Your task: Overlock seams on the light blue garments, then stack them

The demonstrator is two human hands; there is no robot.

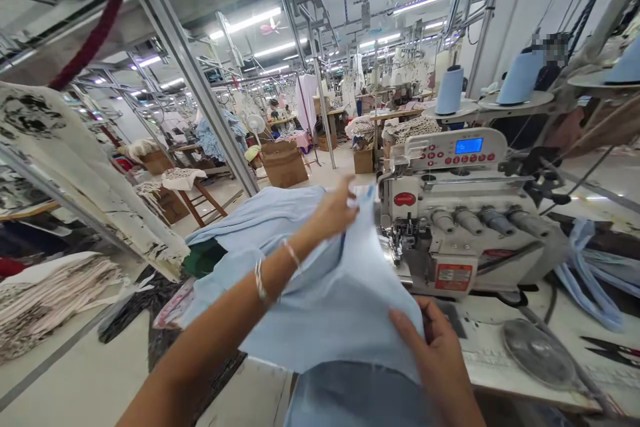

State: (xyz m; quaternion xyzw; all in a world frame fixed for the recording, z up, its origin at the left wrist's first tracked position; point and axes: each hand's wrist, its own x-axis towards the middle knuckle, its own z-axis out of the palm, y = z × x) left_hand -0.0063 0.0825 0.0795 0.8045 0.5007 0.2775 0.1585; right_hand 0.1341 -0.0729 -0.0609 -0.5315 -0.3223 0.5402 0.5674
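On the white worktable (483, 330), to the left of an overlock sewing machine (500, 197), spreads light-blue cloth (360, 293), its long side slanting from my left hand (334, 212), farther off, down to my right hand (443, 340), nearer me. Its right edge passes just beside the needle area (395, 250); the worktable gives room right of my right hand. Right thumb and fingers pinch the cloth; my left fingers blur, so I cannot tell their grip.

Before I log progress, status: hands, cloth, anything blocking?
Left hand blurred, far end of cloth. Right hand holding near edge. Cloth beside machine. Scissors clear, right.
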